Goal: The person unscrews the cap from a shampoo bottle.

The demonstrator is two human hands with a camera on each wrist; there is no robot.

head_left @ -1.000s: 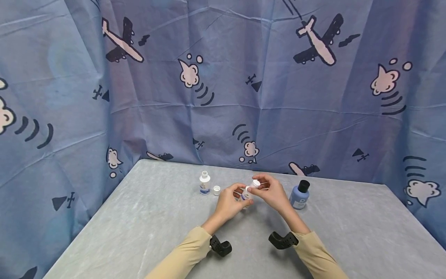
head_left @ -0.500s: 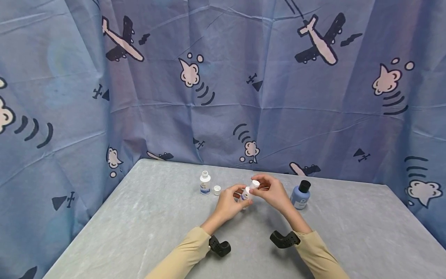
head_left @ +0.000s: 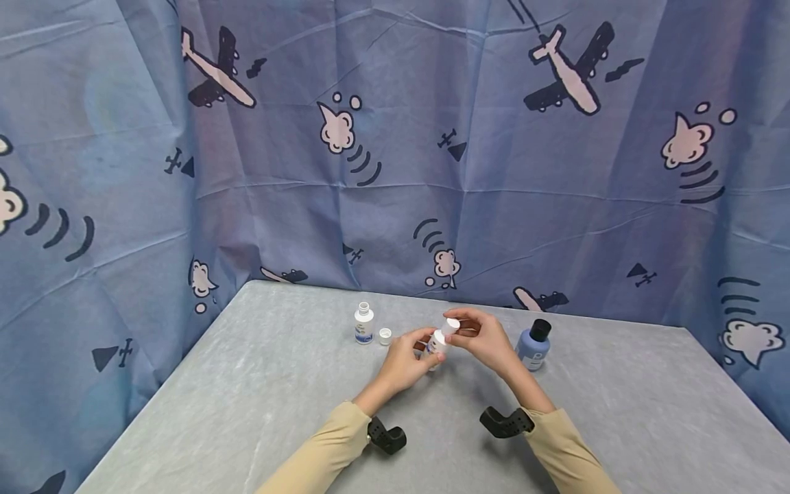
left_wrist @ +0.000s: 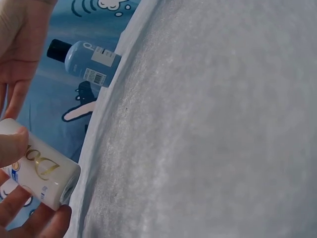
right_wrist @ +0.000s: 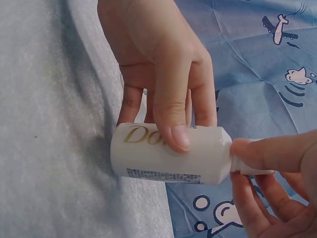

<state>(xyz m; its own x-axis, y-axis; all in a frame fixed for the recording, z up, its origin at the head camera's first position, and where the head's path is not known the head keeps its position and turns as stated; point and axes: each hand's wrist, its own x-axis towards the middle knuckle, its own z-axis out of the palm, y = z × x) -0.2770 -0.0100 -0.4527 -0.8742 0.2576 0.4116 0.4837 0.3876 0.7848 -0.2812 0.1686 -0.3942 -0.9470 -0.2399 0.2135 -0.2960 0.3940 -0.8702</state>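
Note:
My left hand grips a white bottle with gold lettering and a barcode, the thumb pressing its side. The bottle is tilted, its top toward the right hand. At that end, my right hand pinches a white cap between thumb and fingers. In the right wrist view a bit of the bottle's neck shows beside the thumb, and fingers cover much of the cap. Whether the cap is still threaded on, I cannot tell. In the left wrist view the bottle's base faces the table.
An uncapped white bottle stands left of the hands, with a loose white cap beside it. Right of the right hand stands a blue bottle with a black cap. A patterned blue curtain hangs behind the grey table.
The right hand has tilted the cap slightly, and the bottle in the left hand has shifted a little with it. Both hands keep their hold. The standing bottles and loose cap stay put.

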